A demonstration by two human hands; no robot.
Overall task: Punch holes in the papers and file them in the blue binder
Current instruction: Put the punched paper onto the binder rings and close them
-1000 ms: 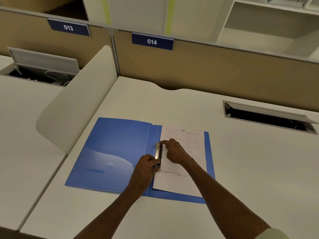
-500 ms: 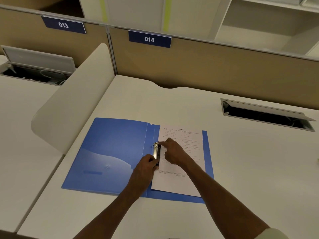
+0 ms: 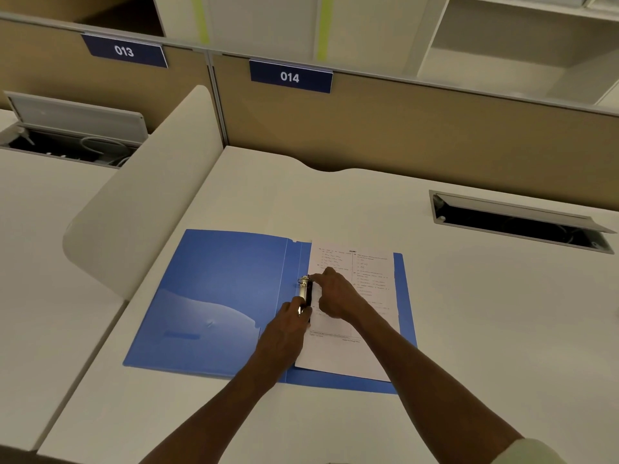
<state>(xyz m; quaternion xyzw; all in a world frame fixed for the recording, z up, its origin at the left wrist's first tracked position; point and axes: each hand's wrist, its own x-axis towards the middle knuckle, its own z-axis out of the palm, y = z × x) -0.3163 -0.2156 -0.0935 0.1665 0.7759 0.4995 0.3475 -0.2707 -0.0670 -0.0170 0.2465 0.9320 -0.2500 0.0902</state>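
Office cubicle, tan partitions with number plates, pale desk point(image 3: 335, 202) under dim light. Far left: open cable tray on the neighbouring desk, curved white divider point(image 3: 140, 209). Centre left: blue binder point(image 3: 217, 296) lies open and flat, inside cover bare. At the spine, left hand point(image 3: 284, 333) curls its fingers round the near end of the metal ring clip point(image 3: 304, 291). Right hand point(image 3: 335, 298) pinches at the clip's far ring with the fingertips, resting on the papers point(image 3: 365, 316), which lie on the binder's right half, left edge at the clip. No hole punch in view. Judged: punching done, sheets at or on the rings; closing the clip and cover remain.
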